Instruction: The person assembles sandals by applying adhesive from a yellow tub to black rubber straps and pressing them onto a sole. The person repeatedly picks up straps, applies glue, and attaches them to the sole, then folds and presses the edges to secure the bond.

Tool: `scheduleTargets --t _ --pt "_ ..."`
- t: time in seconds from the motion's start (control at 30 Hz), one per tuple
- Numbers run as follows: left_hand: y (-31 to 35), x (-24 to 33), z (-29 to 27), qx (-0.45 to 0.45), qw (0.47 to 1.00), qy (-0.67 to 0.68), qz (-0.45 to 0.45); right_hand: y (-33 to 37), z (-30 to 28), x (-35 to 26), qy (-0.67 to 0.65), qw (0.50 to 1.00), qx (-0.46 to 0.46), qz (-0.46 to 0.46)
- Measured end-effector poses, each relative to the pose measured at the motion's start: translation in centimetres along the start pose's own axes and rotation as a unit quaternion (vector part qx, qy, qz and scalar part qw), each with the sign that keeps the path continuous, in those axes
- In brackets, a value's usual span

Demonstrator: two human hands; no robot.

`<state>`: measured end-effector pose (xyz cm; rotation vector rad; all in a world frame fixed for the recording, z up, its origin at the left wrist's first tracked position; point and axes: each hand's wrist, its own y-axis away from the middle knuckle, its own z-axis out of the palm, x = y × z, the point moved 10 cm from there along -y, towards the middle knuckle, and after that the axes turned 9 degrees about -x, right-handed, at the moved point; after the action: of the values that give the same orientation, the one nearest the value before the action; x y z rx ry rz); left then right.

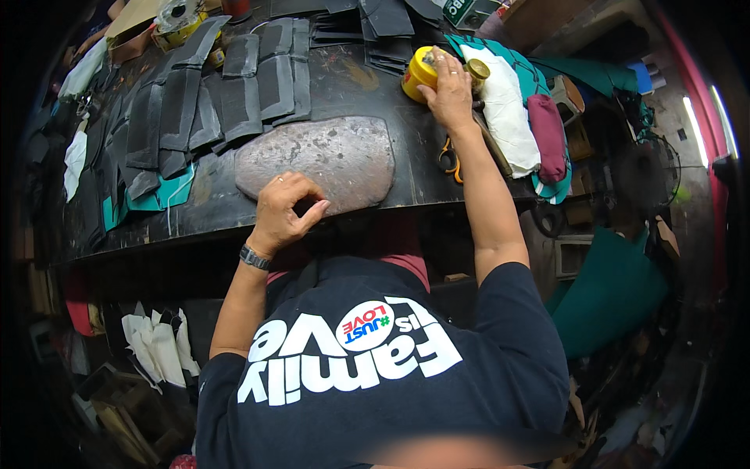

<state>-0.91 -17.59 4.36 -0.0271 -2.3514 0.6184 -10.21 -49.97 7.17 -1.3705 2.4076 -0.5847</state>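
Observation:
At the back right of the table, my right hand (451, 95) is around the near right side of a yellow can (420, 76), thumb low on its side and fingers over the top. A small jar with a gold-coloured lid (477, 69) stands just right of those fingers. My left hand (286, 205) is at the near edge of a worn, grey-brown slab (328, 156). Its fingers are curled in, with thumb and forefinger close together; nothing shows in the hollow between them. Orange-handled scissors (448, 161) lie beside my right forearm, partly hidden.
Several black, grey-edged flat pieces (180, 109) cover the table's left side, over green sheets (166, 193). More dark sheets (387, 27) are stacked at the back. A white cloth roll (504, 109) and a maroon bundle (545, 137) lie at right. Green material (613, 297) hangs beyond.

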Motion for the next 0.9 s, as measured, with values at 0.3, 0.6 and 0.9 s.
scheduleTargets --t 0.3,0.6,0.9 --pt "-0.1 0.2 0.2 -0.019 1.000 -0.020 -0.003 -3.1 2.1 5.5 0.047 0.995 -0.069 0.060" --pt "0.0 0.4 0.1 -0.006 0.999 -0.032 0.002 -4.3 2.7 7.1 0.055 0.983 -0.126 0.119" --pt "0.0 0.4 0.4 -0.014 0.999 -0.045 -0.002 -6.4 0.1 8.4 -0.089 0.979 -0.096 0.157"
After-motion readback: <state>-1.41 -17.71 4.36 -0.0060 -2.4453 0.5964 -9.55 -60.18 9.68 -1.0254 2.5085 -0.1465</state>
